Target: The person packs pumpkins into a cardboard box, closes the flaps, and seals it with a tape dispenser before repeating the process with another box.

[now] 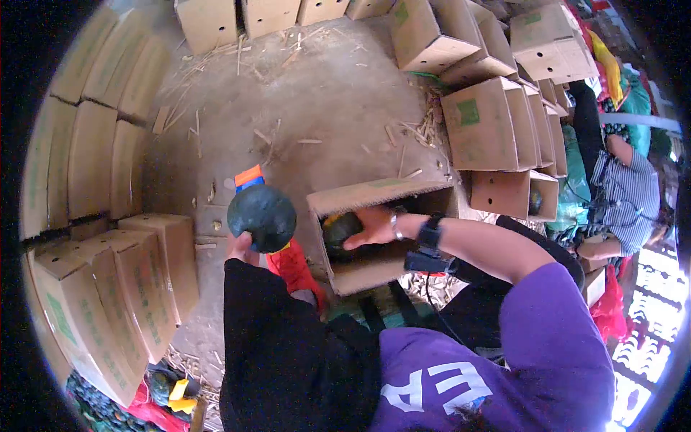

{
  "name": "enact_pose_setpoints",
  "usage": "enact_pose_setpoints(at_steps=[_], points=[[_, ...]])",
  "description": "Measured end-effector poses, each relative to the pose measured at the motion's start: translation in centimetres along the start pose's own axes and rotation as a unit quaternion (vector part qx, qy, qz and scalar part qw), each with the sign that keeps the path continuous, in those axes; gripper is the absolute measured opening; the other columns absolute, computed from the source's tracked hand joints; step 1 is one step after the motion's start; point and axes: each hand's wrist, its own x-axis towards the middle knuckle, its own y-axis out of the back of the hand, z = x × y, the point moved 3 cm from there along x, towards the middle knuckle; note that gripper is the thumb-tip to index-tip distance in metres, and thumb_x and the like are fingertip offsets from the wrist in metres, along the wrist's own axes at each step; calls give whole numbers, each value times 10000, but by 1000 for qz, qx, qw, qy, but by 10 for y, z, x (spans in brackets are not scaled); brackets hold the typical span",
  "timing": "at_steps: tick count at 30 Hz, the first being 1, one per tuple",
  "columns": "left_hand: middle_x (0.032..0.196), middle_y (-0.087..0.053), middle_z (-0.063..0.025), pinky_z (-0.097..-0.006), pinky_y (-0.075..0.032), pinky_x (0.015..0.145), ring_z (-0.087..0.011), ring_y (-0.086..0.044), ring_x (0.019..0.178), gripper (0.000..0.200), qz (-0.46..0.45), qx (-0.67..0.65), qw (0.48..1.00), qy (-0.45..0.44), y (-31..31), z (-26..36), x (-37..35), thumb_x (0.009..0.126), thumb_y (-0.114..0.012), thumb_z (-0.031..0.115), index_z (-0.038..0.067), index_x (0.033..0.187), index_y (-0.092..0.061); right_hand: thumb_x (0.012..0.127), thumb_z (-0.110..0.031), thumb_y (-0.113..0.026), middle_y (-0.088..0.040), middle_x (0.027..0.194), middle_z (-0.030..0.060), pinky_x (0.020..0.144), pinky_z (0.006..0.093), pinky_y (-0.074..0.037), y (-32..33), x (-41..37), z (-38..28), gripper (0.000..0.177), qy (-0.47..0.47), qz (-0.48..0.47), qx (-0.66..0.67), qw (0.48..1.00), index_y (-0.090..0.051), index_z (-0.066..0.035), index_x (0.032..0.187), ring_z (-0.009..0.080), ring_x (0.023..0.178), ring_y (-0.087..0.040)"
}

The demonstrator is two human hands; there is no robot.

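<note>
In the head view my left hand [242, 247], under a loose black sleeve, grips a round dark green squash [262, 218] from its near side. Only the thumb and part of the palm show; the squash hides the other fingers. My right hand [374, 226], with a bracelet and a dark watch at the wrist, reaches into an open cardboard box [385, 193]. Its fingers are closed round a second dark green squash [342, 233] with a yellowish patch, at the left end of the box. The box wall and shadow hide part of that squash.
Stacked cardboard boxes [93, 158] line the left side, and more open boxes [489, 122] stand at the right. Straw bits litter the floor [324, 108]. A red bag [295, 270] lies beside my left arm. Another person in a striped shirt [630, 191] is at the far right.
</note>
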Motion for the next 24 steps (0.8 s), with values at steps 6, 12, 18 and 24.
enact_pose_setpoints(at_steps=[6,12,18,24], points=[[1181,-490,-100,-399,-387,937,-262,-487,1085,811,-54,32,998,-27,16,-14,12,609,-733,286,33,1276,-346,810,-489,-517,-361,1318,223,1029,402,-263,15,2,-3,703,-115,-32,0,993,-332,-3,1284,369,1233,-321],[1151,-518,-106,-420,-414,917,-271,-512,1049,622,-6,9,1000,-3,8,-4,2,687,-668,228,23,1216,-414,746,-183,-511,-601,1048,146,850,417,-440,20,-28,61,289,-157,-132,-381,902,-642,-57,969,287,961,-569],[1109,-535,-78,-393,-434,874,-263,-534,998,631,168,127,972,106,50,-32,33,645,-668,193,27,1205,-430,688,-348,-606,-597,1040,121,857,440,-411,18,-12,97,431,-254,-271,-146,917,-617,-67,1015,275,943,-543],[1143,-520,-71,-382,-406,896,-244,-505,1050,778,25,54,998,36,-6,5,2,587,-738,295,36,1239,-402,518,-370,-739,-604,968,174,742,426,-455,11,-19,65,650,-174,-35,-146,973,-568,-12,1033,312,876,-579]])
